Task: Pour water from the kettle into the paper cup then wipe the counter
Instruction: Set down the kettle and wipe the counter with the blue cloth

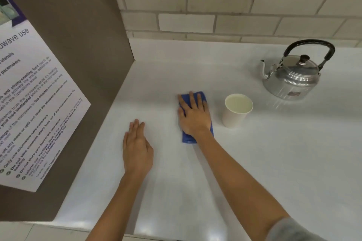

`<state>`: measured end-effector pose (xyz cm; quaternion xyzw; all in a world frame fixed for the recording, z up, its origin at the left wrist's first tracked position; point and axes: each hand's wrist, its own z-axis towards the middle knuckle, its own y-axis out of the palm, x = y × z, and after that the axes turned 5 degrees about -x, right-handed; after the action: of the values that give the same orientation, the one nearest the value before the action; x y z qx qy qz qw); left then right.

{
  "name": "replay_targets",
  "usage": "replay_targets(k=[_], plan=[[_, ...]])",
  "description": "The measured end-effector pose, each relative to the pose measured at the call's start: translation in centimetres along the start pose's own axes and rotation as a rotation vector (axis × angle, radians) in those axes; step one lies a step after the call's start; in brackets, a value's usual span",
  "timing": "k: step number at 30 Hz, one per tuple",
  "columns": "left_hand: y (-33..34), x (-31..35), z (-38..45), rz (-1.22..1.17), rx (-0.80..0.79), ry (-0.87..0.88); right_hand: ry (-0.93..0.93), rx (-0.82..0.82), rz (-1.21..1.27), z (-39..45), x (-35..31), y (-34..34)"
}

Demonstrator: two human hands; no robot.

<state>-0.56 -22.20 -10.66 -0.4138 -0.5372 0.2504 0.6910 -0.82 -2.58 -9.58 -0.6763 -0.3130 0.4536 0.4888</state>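
Note:
A folded blue cloth lies on the white counter, and my right hand presses flat on top of it, fingers spread. Just right of the cloth stands a white paper cup, upright, with liquid inside. A metal kettle with a black handle sits upright at the back right, its spout pointing left. My left hand rests palm down on the counter to the left of the cloth, holding nothing.
A brown side panel with a printed microwave notice walls off the left. A pale tiled wall runs along the back. The counter's front edge is near the bottom.

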Motion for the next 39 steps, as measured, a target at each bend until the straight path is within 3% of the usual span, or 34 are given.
replay_targets(k=[5,9,13,18,22,25,28,30,35,37,39], plan=[[0.5,2.5,0.1,-0.175,-0.065,0.043,-0.238,0.023,-0.006,-9.1,-0.3,2.4],[1.4,3.8,-0.8,-0.164,-0.084,0.064,-0.126,0.040,-0.007,-12.5,4.9,1.1],[1.9,4.5,-1.9,-0.197,-0.074,0.035,-0.033,0.039,-0.015,-10.7,2.6,0.9],[1.8,4.9,-1.7,-0.262,-0.098,0.005,-0.230,-0.011,0.002,-15.4,1.3,2.3],[2.1,5.3,-2.1,-0.226,-0.099,0.010,-0.131,0.045,-0.013,-19.9,8.8,0.3],[2.8,7.2,-3.3,-0.236,-0.126,0.077,-0.026,0.039,-0.033,-18.7,9.2,-1.1],[4.2,10.1,-5.8,-0.259,-0.207,0.180,-0.176,-0.018,-0.025,-20.4,7.8,-0.2],[5.1,11.6,-7.5,-0.253,-0.252,0.241,-0.218,-0.015,-0.022,-22.8,10.4,-0.5],[6.3,13.6,-9.4,-0.251,-0.295,0.312,0.164,0.099,-0.068,-20.9,19.3,-4.1],[6.5,14.0,-9.9,-0.272,-0.309,0.343,0.317,0.134,-0.045,-17.9,18.3,-4.4],[6.9,14.4,-10.4,-0.262,-0.308,0.349,0.338,0.136,-0.046,-16.9,16.1,-3.7]])
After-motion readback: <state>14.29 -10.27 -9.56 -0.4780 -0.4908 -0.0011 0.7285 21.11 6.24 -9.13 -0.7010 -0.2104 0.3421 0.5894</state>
